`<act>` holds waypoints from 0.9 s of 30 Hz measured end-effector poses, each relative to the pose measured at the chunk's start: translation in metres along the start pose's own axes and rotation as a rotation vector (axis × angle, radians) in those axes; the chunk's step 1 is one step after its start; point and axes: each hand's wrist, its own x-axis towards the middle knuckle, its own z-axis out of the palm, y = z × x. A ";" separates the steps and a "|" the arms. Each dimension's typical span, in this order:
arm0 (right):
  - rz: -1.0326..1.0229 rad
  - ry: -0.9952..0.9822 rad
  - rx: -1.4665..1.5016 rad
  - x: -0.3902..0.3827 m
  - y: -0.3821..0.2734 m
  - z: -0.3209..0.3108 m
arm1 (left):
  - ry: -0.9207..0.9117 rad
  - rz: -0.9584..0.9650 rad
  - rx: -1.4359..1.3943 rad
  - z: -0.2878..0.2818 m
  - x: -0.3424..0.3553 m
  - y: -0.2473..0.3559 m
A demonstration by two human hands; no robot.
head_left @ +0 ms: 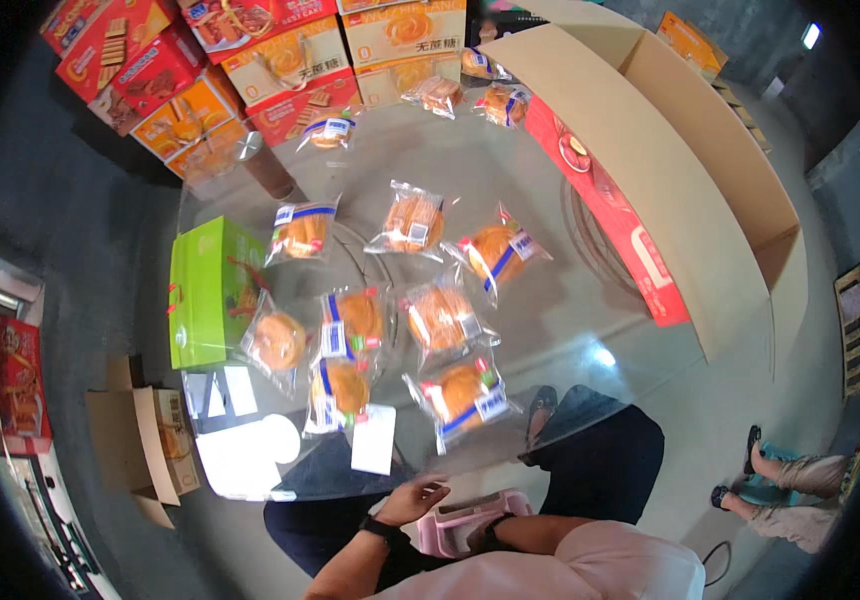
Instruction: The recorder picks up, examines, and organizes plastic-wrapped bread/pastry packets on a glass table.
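Observation:
My left hand [414, 501] hangs just off the near edge of the glass table [540, 300], fingers loosely bent and apart, holding nothing; a black watch is on its wrist. My right hand [477, 540] rests low by a pink plastic stool [432, 535] between my legs, its fingers hidden. On the glass lie several bread buns in clear wrappers, among them a round bun [460, 392] nearest my left hand, another bun [341, 388] to its left, a ridged bun [440, 318] and a bun [498, 252] farther back. A white card [374, 440] lies at the near edge.
A green gift box [212, 290] and a brown cylinder [266, 168] stand on the left. An open cardboard carton [650, 150] with a red panel takes up the right side. Stacked printed boxes [290, 70] rise behind. An open carton [140, 440] sits lower left. Another person's legs [795, 485] show at right.

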 end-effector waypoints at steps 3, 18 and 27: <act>-0.012 -0.086 -0.004 0.005 0.015 0.003 | 0.084 0.013 0.058 0.001 0.004 -0.007; -0.178 0.124 0.162 -0.039 -0.015 -0.105 | 0.100 0.217 -0.280 -0.003 -0.044 0.111; -0.169 0.875 0.153 -0.130 -0.066 -0.239 | 0.178 0.442 -0.744 -0.008 -0.128 0.174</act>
